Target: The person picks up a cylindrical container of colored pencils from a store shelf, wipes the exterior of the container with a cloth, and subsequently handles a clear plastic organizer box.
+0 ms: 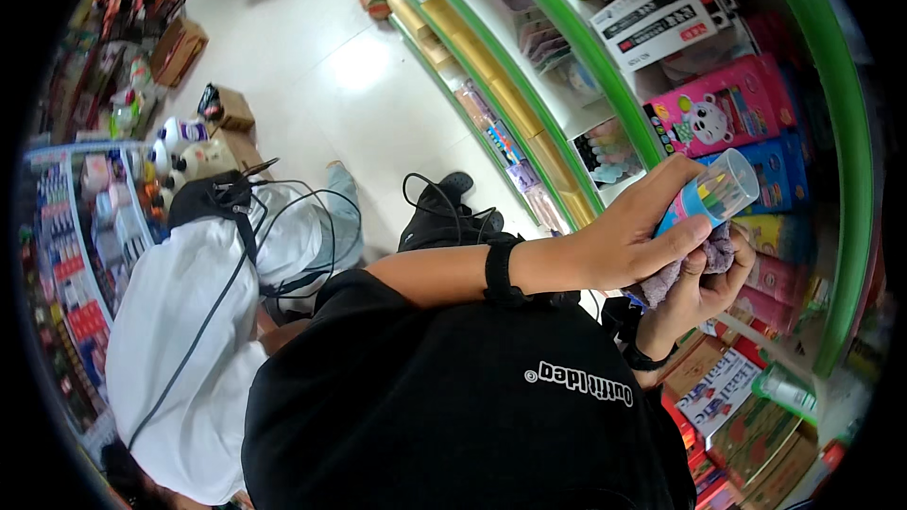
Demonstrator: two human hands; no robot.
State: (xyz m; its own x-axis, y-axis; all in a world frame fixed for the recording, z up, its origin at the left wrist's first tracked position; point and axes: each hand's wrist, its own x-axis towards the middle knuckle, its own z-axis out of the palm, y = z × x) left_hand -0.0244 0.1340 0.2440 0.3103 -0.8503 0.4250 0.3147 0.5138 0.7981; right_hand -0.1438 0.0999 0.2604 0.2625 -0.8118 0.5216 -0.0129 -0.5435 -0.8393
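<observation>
My left hand (638, 227) grips a tube of coloured pencils (719, 191) with a blue printed body and a clear plastic end. Pencil tips show through the clear part, which tilts up to the right. Just below, my right hand (708, 287) holds a bunched purple-grey cloth (662, 283) close against the tube's lower side. The fingers partly hide where cloth and tube meet. Behind the tube, a pink printed box (716, 113) and a blue box (776, 173) rest on the shelf.
Green-edged shelving (588, 49) with boxed goods curves along the right. Cartons (755, 432) stand low at the right. A person in a white shirt (184, 340) is close on my left, with a black cable (227, 297) trailing over them. Small cardboard boxes (230, 110) sit on the floor.
</observation>
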